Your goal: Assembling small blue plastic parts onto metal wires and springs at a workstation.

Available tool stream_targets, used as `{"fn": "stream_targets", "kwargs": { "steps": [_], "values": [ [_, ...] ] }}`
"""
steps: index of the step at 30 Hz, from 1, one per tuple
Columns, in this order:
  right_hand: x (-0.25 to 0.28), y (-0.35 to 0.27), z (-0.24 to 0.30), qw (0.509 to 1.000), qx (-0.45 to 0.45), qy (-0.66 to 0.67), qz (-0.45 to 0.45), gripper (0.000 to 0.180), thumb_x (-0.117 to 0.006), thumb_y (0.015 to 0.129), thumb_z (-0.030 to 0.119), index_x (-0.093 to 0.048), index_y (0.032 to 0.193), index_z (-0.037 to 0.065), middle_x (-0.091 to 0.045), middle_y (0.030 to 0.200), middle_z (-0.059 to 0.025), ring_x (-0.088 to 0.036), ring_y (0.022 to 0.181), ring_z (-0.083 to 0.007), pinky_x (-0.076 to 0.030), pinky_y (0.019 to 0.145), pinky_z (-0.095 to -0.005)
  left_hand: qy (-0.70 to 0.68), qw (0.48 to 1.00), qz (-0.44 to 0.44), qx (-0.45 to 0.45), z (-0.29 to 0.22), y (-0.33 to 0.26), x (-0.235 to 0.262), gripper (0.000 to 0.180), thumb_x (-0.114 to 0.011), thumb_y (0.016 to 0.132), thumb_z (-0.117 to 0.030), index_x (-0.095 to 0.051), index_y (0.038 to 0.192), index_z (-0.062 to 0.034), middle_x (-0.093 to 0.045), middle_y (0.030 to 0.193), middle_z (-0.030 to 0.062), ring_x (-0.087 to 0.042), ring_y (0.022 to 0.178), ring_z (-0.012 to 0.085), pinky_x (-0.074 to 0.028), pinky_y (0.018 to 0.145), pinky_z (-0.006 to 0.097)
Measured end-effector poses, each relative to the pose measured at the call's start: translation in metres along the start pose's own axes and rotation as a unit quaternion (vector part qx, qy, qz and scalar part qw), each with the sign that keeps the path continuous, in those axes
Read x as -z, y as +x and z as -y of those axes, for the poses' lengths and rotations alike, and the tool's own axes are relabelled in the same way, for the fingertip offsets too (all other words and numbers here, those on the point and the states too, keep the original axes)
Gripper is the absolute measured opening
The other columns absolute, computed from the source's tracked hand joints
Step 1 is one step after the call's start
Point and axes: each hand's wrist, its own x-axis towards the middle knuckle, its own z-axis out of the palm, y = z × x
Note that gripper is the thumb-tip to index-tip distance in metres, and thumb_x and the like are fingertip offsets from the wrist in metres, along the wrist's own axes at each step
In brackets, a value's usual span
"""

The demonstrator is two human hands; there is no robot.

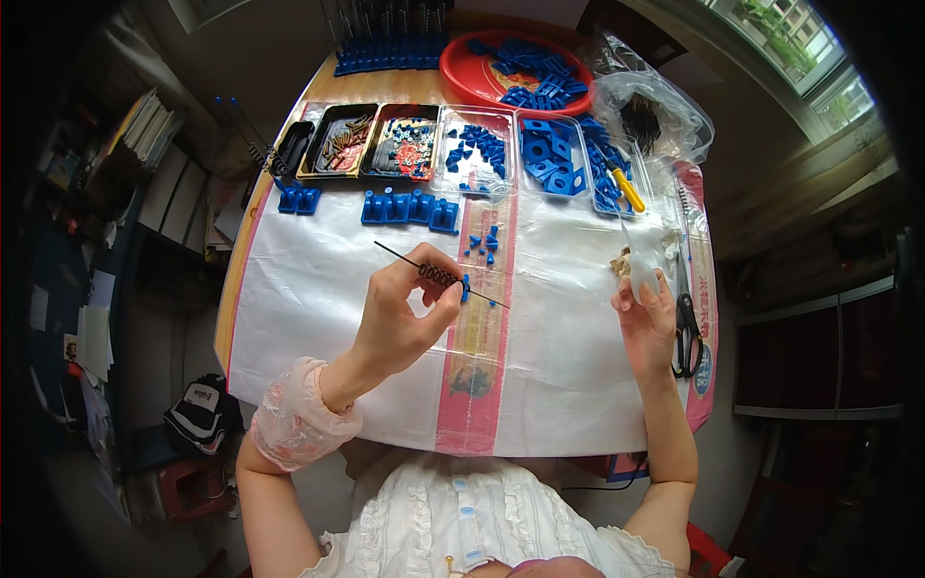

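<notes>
Over the middle of the sheet my left hand (405,303) is closed in a pinch. It holds a black coil spring (438,275) with straight wire ends, slanting down to the right. A small blue plastic piece (466,287) sits on the wire at the fingertips. At the right, my right hand (647,323) is wrapped round a translucent white squeeze bottle (644,268) with a thin pointed tip facing away from me. Beyond my left hand lie several small blue pieces (489,243) and a row of blue brackets (409,209).
Trays of screws (349,141), small metal parts (407,144) and blue parts (549,159) line the back. A red basin (453,82) of blue parts stands behind them. A yellow-handled tool (628,191) rests on the right tray. Black scissors (687,337) lie at the right edge.
</notes>
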Motion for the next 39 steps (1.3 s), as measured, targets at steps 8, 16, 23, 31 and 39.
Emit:
{"fn": "stream_targets", "kwargs": {
  "steps": [8, 16, 23, 31, 39],
  "values": [
    [0.010, 0.004, -0.005, 0.997, -0.059, 0.041, 0.017, 0.033, -0.071, 0.092, 0.009, -0.056, 0.120, 0.006, -0.069, 0.108, -0.0110, -0.067, 0.097, -0.0141, -0.052, 0.096, -0.0300, 0.122, 0.985, 0.098, -0.078, -0.051, 0.044, 0.003, 0.009, -0.069, 0.085, 0.001, -0.063, 0.091, 0.0000, -0.064, 0.076, 0.0022, -0.058, 0.063, 0.0085, -0.046, 0.061, 0.025],
    [0.008, 0.012, 0.013, 0.998, -0.041, -0.040, 0.001, 0.029, -0.071, 0.092, 0.008, -0.059, 0.118, 0.005, -0.070, 0.112, -0.0107, -0.066, 0.102, -0.0148, -0.048, 0.098, -0.0290, 0.193, 0.959, 0.160, -0.131, -0.068, 0.076, -0.005, 0.014, -0.070, 0.084, -0.004, -0.059, 0.090, -0.0006, -0.060, 0.070, 0.0092, -0.062, 0.064, 0.0212, -0.049, 0.062, 0.034],
    [0.017, 0.017, 0.015, 0.980, 0.000, -0.197, -0.008, 0.028, -0.073, 0.092, 0.009, -0.066, 0.118, 0.002, -0.071, 0.110, -0.0056, -0.064, 0.101, -0.0096, -0.046, 0.089, -0.0251, 0.166, 0.966, 0.169, -0.107, -0.067, 0.080, -0.007, 0.017, -0.067, 0.083, -0.007, -0.052, 0.082, 0.0017, -0.060, 0.070, 0.0158, -0.062, 0.066, 0.0336, -0.048, 0.063, 0.043],
    [-0.006, 0.045, 0.004, 0.904, 0.010, -0.424, 0.057, 0.016, -0.081, 0.085, 0.012, -0.074, 0.097, 0.004, -0.068, 0.077, 0.0024, -0.057, 0.068, -0.0050, -0.043, 0.060, -0.0238, 0.168, 0.970, 0.154, -0.083, -0.051, 0.074, 0.001, 0.013, -0.070, 0.087, -0.006, -0.061, 0.093, 0.0014, -0.064, 0.070, 0.0080, -0.064, 0.063, 0.0136, -0.051, 0.061, 0.029],
    [-0.027, 0.079, -0.028, 0.806, 0.074, -0.585, 0.054, 0.027, -0.083, 0.077, 0.016, -0.062, 0.082, -0.001, -0.059, 0.072, -0.0037, -0.054, 0.065, -0.0136, -0.044, 0.061, -0.0320, 0.138, 0.979, 0.131, -0.074, -0.047, 0.068, -0.005, 0.013, -0.070, 0.088, -0.006, -0.062, 0.093, 0.0024, -0.065, 0.070, 0.0083, -0.064, 0.062, 0.0126, -0.051, 0.060, 0.028]
  ]
}}
